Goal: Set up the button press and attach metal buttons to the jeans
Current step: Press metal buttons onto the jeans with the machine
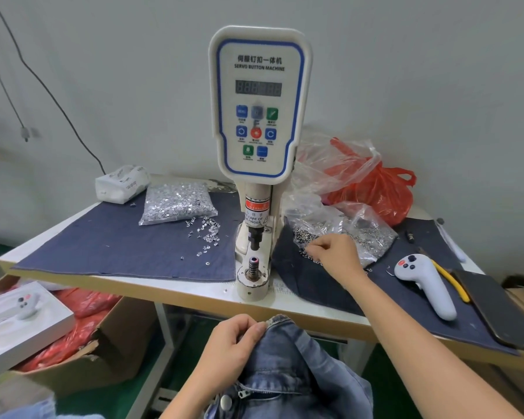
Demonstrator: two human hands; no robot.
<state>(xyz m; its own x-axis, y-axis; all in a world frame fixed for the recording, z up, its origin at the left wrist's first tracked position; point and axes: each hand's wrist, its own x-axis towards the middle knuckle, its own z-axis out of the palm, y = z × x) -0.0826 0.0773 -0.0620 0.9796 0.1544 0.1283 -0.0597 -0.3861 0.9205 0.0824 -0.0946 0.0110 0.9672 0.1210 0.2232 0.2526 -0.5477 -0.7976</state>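
Observation:
A white servo button machine (259, 101) stands at the table's middle, its lower die post (253, 266) bare at the front. Blue jeans (288, 370) lie in my lap below the table edge; my left hand (233, 343) pinches their waistband. One metal button (226, 402) sits by the zipper. My right hand (335, 255) reaches to the dark loose buttons (307, 254) spilling from a clear bag (345, 228) right of the machine, fingers curled down on them. A bag of silver tacks (177, 202) lies left, with loose tacks (208, 231) beside it.
Dark denim cloth (118, 246) covers the table. A grey handheld controller (425, 281), yellow pliers (452, 279) and a dark phone (496, 306) lie at right. Red plastic bags (378, 189) sit behind. A tissue pack (121, 182) is back left. A cardboard box (82, 355) stands below left.

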